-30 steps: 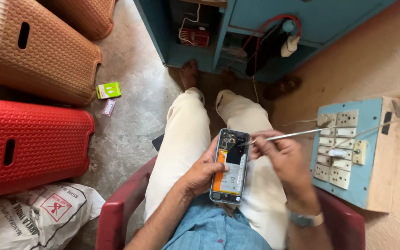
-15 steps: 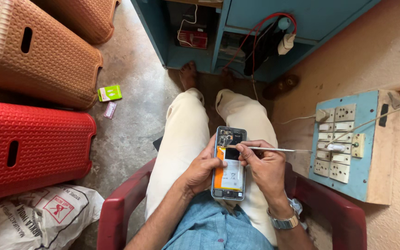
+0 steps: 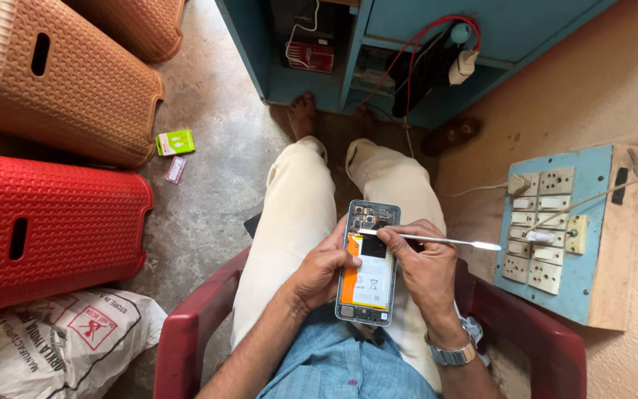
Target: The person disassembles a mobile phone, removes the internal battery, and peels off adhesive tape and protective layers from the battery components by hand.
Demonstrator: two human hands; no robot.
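Thin bright metal catches the light: the spudger-like metal tool (image 3: 437,239) lies nearly level now, where a second ago it angled up toward the wall. Its tip has come down onto the upper part of the opened phone (image 3: 368,262), just below the camera cluster, so the work has passed from reaching to probing inside. The right hand (image 3: 424,267) pinches the tool close to its working end, fingers narrowed around it. The left hand (image 3: 320,270) wraps the phone's edge from the side, holding it flat over the lap, directly between both hands. The phone shows a glossy white-and-orange battery and small dark boards. Beyond the right hand hangs a blue wooden switchboard (image 3: 555,295) with cream sockets; beyond the left, ribbed plastic stools (image 3: 46,222) in red and tan.
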